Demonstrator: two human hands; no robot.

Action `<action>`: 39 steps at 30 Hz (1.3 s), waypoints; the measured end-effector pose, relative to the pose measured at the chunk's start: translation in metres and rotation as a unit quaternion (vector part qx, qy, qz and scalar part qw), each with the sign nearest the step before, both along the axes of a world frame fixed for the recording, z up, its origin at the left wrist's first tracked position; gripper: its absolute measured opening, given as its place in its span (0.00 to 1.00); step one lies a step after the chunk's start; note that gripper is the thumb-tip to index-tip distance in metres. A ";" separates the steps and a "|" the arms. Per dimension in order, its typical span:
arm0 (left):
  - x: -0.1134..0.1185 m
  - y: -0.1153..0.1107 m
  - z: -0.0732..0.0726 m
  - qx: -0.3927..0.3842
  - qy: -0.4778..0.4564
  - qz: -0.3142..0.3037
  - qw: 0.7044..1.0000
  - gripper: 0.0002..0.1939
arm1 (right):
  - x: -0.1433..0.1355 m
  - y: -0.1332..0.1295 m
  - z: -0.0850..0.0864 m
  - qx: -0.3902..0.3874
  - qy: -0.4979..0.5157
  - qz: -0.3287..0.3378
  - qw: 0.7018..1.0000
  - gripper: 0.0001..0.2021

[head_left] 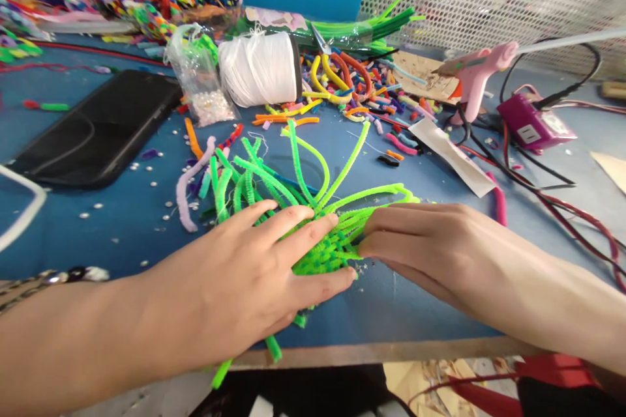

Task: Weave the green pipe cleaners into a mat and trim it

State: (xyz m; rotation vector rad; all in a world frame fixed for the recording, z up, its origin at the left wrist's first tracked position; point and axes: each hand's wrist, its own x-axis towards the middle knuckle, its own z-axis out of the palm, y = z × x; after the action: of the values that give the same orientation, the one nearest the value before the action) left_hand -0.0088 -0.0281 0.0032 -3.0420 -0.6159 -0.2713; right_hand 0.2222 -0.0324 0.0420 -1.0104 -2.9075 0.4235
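A woven mat of green pipe cleaners [320, 257] lies near the table's front edge, its loose light and dark green ends fanning out toward the back, left and front. My left hand [274, 260] rests on top of it with fingers spread, pressing on the weave and hiding its left part. At the mat's right side, my right hand [415, 241] is closed, its fingertips pinching the ends of the light green pipe cleaners. Which strands lie between those fingertips is partly hidden.
Behind the mat stand a white cord spool [259, 68] and a bag of beads [208, 88]. A black phone [98, 127] lies left among scattered beads. Pliers [321, 39] rest on pipe-cleaner scraps. At right are a pink glue gun [482, 75], a purple box [533, 120] and cables.
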 end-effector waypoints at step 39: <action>0.000 -0.003 -0.006 -0.001 -0.034 -0.002 0.999 0.21 | -0.001 0.025 -0.021 -0.001 0.149 0.094 0.984 0.09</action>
State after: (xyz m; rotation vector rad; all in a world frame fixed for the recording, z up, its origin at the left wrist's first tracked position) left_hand -0.0087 -0.0309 -0.0023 -3.0463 -0.6150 -0.3759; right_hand 0.2212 -0.0075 0.0213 -0.6117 -2.7364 0.5332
